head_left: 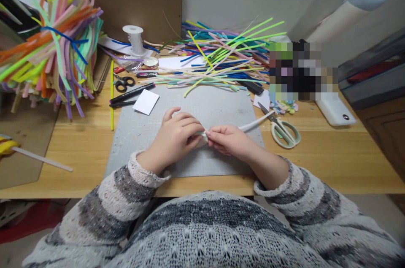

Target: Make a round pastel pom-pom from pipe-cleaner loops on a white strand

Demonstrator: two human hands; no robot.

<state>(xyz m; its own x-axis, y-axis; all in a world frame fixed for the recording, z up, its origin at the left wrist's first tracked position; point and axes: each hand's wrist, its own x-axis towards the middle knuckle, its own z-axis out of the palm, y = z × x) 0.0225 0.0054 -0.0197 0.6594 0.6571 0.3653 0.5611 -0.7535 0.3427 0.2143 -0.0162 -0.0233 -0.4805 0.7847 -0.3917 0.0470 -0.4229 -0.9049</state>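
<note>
Both hands meet over the grey cutting mat (139,133) on the wooden desk. My left hand (175,135) is curled, its fingertips pinching the end of a white pipe cleaner (257,121). My right hand (229,139) is closed on the same white pipe cleaner, whose free end runs up to the right towards the pale green scissors (283,131). The pinched part is mostly hidden between the fingers.
A pile of coloured pipe cleaners (221,59) lies behind the mat. A big bundle (53,44) sticks out at left. Black scissors (123,83), black markers (131,94), a white card (146,101), a thread spool (134,40) and a white phone (336,112) lie around.
</note>
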